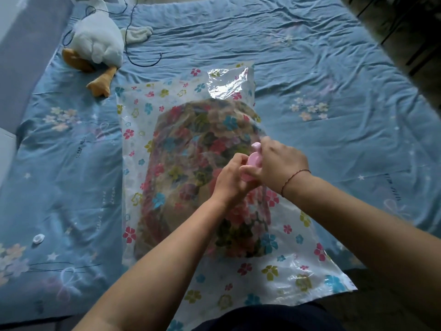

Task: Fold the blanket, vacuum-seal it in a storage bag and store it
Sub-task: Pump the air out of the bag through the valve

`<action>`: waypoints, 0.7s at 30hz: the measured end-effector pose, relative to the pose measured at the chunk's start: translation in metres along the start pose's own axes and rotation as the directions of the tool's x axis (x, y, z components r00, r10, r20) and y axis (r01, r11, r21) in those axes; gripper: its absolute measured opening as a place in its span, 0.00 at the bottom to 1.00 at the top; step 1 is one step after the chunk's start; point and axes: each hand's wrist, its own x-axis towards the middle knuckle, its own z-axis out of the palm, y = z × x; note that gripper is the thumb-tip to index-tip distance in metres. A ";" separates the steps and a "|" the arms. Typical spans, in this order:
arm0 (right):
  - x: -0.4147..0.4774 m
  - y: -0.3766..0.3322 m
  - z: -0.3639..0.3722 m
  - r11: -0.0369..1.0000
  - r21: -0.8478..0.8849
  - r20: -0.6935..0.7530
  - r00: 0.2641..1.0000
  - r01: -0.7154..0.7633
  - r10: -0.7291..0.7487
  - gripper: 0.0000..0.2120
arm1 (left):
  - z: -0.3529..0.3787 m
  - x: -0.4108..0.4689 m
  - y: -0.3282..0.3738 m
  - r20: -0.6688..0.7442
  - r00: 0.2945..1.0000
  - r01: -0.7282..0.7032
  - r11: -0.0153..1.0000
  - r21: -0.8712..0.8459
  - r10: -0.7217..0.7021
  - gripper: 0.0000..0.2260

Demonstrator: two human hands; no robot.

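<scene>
Atop bagged blanket (191, 149), left hand (232, 181), right hand (280, 163), each grip clamped on pink fitting (253, 162)

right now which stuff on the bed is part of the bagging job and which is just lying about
In the job: storage bag, blanket inside it, pink plastic piece gripped by left hand and right hand.
Lying about: plush goose, black cord, small white round piece (purpose unclear).

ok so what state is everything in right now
storage bag, flat on sheet, blanket inside
blanket, folded inside bag
pink valve piece, held over bag
left hand, pinching pink valve piece
right hand, gripping pink valve piece
white cap, loose on sheet
plush goose, lying on sheet
</scene>
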 end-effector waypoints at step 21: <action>0.024 -0.001 -0.018 0.998 0.009 0.067 0.995 0.069 -0.069 0.18 | -0.003 0.026 -0.006 0.115 0.993 -0.036 0.999 0.014 0.034 0.16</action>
